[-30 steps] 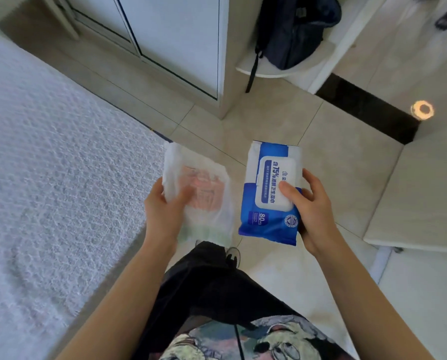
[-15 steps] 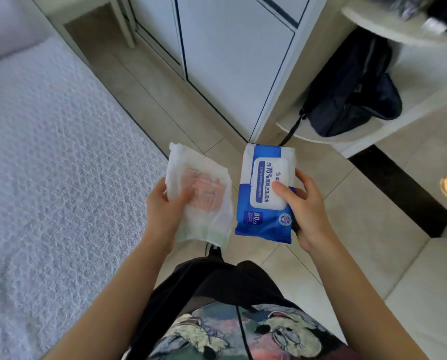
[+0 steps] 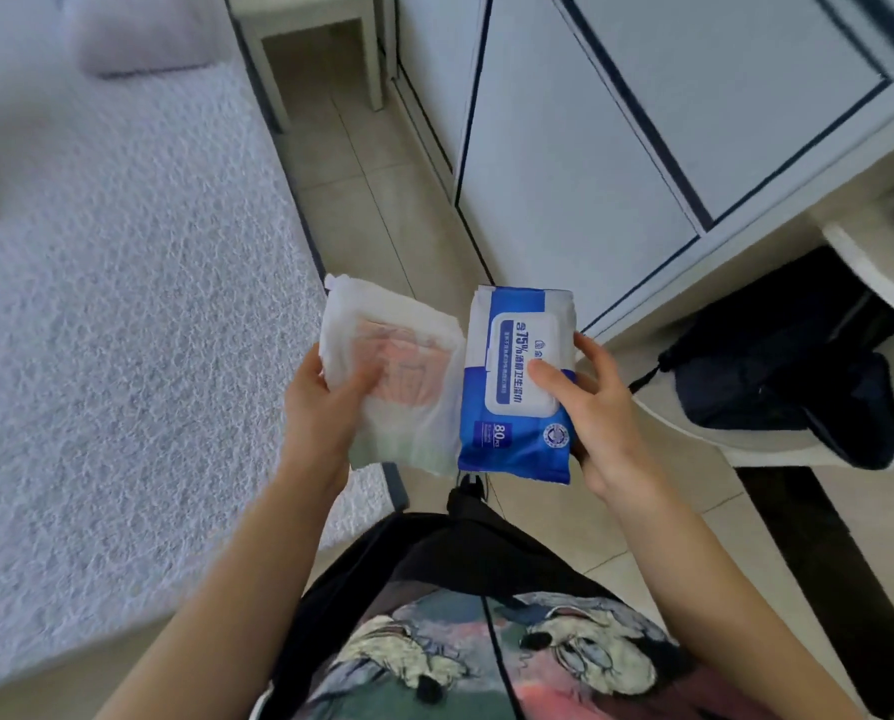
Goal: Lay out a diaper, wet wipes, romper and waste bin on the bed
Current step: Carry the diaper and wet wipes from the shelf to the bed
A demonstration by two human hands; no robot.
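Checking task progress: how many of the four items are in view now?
2. The folded diaper is in the left hand; the wet wipes pack is in the right hand. Neither lies on the bed. Romper and waste bin are out of view.

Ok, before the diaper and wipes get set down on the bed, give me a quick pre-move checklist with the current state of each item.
1. Diaper held in the left hand: ok, folded, thumb across its front.
2. Wet wipes pack held in the right hand: ok, thumb on the white lid.
3. Wipes lid closed: ok, it looks flat.
4. Bed surface free near the hands: ok, bare white cover to the person's left.
5. Items over the bed: not ok, both are still above the floor tiles beside it.
6. Romper and waste bin located: cannot tell, neither is in view.
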